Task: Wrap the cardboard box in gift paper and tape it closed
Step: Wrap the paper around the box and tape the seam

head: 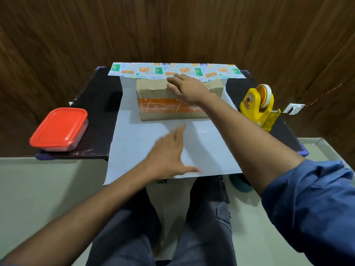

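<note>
A brown cardboard box (153, 110) with an orange band sits on a sheet of gift paper (146, 139) that lies white side up on the small table. The paper's far edge is folded over the box top, showing its colourful print. My right hand (187, 89) lies flat with straight fingers on the box top, touching the folded printed edge. Nearer to me, my left hand (169, 156) is spread over the white paper, fingers straight, thumb out to the right; it looks slightly blurred.
A yellow tape dispenser (259, 106) stands at the table's right side. A red-lidded plastic container (59, 129) sits on the left corner. The dark table (94, 104) backs onto a wooden wall. My legs are below the paper's near edge.
</note>
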